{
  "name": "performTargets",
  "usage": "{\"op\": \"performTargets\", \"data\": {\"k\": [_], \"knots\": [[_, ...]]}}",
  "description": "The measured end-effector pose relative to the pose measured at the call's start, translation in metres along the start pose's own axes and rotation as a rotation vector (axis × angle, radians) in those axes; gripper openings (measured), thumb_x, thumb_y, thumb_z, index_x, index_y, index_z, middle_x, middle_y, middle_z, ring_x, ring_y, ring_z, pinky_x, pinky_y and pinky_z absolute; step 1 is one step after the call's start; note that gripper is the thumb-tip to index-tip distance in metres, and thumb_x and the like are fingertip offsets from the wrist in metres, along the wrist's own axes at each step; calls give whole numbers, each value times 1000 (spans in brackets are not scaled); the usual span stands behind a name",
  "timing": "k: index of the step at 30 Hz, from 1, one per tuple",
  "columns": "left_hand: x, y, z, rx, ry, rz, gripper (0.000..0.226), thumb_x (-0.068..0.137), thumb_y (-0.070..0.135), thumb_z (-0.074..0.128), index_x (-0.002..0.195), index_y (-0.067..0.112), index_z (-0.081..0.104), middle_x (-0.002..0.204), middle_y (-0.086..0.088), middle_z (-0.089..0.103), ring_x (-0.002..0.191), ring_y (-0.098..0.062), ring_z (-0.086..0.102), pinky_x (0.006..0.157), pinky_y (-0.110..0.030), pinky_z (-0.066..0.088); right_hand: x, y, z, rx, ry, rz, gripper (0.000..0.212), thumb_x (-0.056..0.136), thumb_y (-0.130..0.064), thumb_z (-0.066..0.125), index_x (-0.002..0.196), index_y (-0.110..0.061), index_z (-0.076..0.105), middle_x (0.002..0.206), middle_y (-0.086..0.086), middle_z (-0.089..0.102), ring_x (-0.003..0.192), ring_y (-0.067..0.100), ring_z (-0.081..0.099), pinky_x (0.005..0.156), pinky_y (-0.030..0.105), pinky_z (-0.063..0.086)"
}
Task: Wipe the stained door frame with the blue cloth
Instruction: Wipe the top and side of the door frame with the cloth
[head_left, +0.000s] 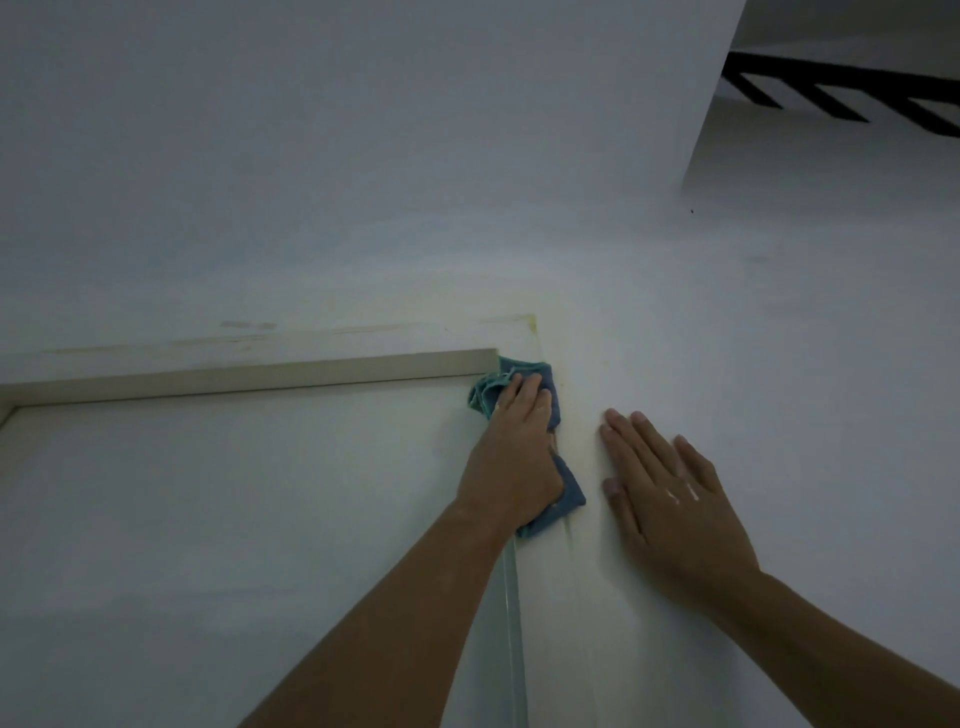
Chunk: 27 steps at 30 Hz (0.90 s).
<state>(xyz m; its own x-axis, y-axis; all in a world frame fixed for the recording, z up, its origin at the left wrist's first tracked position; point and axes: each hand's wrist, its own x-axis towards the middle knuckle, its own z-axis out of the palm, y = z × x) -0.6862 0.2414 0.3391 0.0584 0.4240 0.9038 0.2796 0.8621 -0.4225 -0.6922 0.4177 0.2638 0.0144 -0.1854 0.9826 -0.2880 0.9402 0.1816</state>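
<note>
I look up at the top right corner of a white door frame (260, 371) with yellowish stains along its top and right edge. My left hand (511, 457) presses a bunched blue cloth (569, 493) against that corner; the cloth sticks out above the fingers and below the palm. My right hand (670, 499) lies flat on the white wall just right of the frame, fingers spread, holding nothing.
The white door (234, 519) fills the lower left. Plain white wall (467, 182) rises above the frame. At the top right a wall corner opens onto a ceiling area with dark slats (841, 93).
</note>
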Motion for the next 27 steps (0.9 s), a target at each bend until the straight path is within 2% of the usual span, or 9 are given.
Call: {"op": "performTargets", "data": {"k": [5,12,14,16,18,20,22,24,27], "knots": [[-51,21,-1,-63,-8,30,69,89,12,46,149,-1,14,160,-12,4,148,-24,-5,114,-25,-17,-30,-7,-9,47,-26,32,64,99,-42,9,155,-13,21,164,2,18,153,19,10,125,44,13],[-122,55,-6,-66,-174,-5,73,87,15,49,149,4,12,157,-9,-5,146,-31,-9,115,-41,-13,-67,-9,-20,13,-176,40,68,93,-49,-9,155,-21,-8,164,-7,-13,150,9,-18,124,33,-8],[-133,60,-10,4,-249,15,76,76,20,64,143,-1,35,155,-14,23,143,-37,19,116,-47,14,-73,-11,-24,8,-171,40,69,94,-48,-4,156,-18,3,165,-6,-3,153,13,-9,125,34,-2],[-133,63,-15,85,-294,69,68,62,30,70,124,3,62,138,-13,53,127,-31,50,101,-38,45,-74,-15,-31,-13,-117,38,68,99,-45,3,153,-11,29,162,1,23,151,22,19,120,37,13],[-128,62,-17,160,-279,106,53,68,34,54,112,9,71,127,-7,63,117,-25,60,88,-29,54,-73,-18,-35,-18,-39,25,68,103,-40,8,139,-5,53,150,8,48,138,30,45,111,39,25],[-121,60,-22,180,-286,99,50,71,35,47,107,12,74,124,-3,65,112,-21,64,79,-27,58,-70,-21,-38,-28,17,22,67,104,-38,10,132,-4,61,143,10,55,130,32,54,107,38,29],[-111,60,-31,191,-314,44,56,70,35,59,119,10,67,137,-6,54,123,-24,56,86,-31,56,-65,-22,-36,-33,50,2,67,105,-37,10,131,-4,62,142,10,57,129,32,55,107,37,30],[-97,58,-33,138,-337,-4,72,81,21,56,146,3,32,159,-9,14,146,-27,18,112,-38,34,-59,-23,-33,-31,54,-13,66,105,-37,11,132,-4,61,142,10,56,130,32,55,107,39,30],[-69,51,-39,112,-350,-78,79,88,13,49,151,7,2,161,-2,-12,147,-21,-12,117,-43,21,-47,-23,-27,-24,37,-37,59,103,-35,19,136,-6,57,146,8,53,134,30,51,109,40,28]]}}
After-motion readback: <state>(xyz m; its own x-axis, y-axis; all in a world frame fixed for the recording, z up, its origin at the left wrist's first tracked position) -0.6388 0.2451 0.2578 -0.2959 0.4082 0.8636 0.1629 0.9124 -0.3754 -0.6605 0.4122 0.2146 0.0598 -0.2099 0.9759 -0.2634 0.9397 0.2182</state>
